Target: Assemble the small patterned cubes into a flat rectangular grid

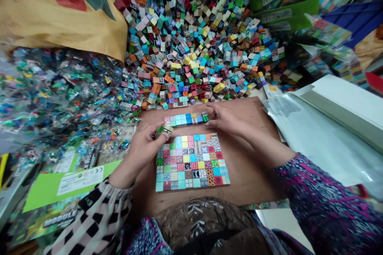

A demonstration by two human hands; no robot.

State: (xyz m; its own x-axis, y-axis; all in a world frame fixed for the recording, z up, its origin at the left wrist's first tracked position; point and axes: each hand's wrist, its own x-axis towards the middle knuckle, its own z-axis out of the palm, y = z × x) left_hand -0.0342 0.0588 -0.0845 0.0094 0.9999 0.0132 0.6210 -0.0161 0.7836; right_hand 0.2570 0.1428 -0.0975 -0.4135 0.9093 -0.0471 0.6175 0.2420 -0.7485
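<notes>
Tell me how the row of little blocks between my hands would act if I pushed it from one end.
The row of blocks would probably slide rather than roll, since the blocks look square-sided and sit on a flat board. It might buckle or split, as no band shows around it. Each block is likely light, being small beside your right hand.

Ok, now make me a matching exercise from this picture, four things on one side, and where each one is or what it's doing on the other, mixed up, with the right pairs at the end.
Column one
1. left hand
2. right hand
3. block mosaic
4. yellow bag

Column two
A. at the right end of the short row of cubes
B. at the upper left of the picture
C. pinching greenish blocks
D. flat on the brown board, between the forearms

Right pairs: 1-C, 2-A, 3-D, 4-B
</notes>
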